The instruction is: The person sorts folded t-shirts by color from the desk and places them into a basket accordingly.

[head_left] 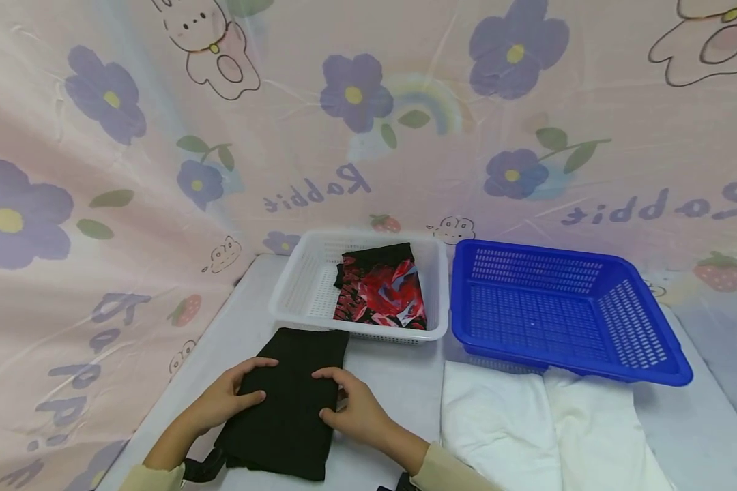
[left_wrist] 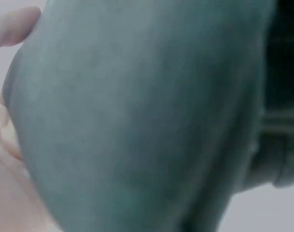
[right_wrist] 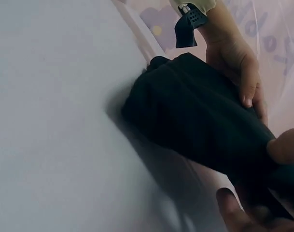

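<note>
While gripping folded black cloth (head_left: 285, 416) by opposite side edges with left hand (head_left: 227, 399) and right hand (head_left: 357, 412), both half-curled: running lengthwise forward between them, almost to white basket (head_left: 307, 286) ahead, apparently nearer to right than left.

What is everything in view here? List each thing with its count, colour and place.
Table: one, white, under the baskets
White basket: one, white, far side of the table
Blue basket: one, blue, right of the white basket
Patterned cloth: one, red and black, inside the white basket
Black cloth: one, black, between the hands, in front of the white basket
White cloth: apparently two pieces, white, in front of the blue basket
Printed sheet: at least one, pale pink with purple flowers, behind the table
Sleeves: two, beige, bottom edge
Left hand: one, bare, gripping the black cloth's left side
Right hand: one, bare, gripping its right side
</note>
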Available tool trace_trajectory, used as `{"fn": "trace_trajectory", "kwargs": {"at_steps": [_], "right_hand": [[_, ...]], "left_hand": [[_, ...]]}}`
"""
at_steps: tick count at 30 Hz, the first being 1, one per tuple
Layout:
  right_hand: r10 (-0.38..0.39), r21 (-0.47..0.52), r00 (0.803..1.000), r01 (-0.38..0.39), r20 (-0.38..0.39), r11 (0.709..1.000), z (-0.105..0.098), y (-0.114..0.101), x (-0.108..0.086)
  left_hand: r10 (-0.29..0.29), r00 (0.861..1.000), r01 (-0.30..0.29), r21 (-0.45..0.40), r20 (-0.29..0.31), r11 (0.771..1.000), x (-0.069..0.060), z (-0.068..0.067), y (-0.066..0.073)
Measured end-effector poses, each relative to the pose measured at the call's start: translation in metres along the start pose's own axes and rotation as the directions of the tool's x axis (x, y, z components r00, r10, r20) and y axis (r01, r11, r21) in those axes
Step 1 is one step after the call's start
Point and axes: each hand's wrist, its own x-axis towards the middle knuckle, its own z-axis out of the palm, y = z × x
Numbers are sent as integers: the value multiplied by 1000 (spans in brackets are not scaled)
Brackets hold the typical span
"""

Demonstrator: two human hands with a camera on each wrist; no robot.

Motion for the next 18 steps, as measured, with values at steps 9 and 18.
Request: {"fn": "trace_trajectory", "kwargs": {"at_steps": [9,18], "right_hand": [[-31,64,999,30,13,998,-13,-26,-10],[-13,107,999,8,46,994,-35,-58,-11]], "left_hand": [[95,995,-93,52,-37,994,-11,7,25],[154,985,-146,95,-83,985,-14,11,48]]}}
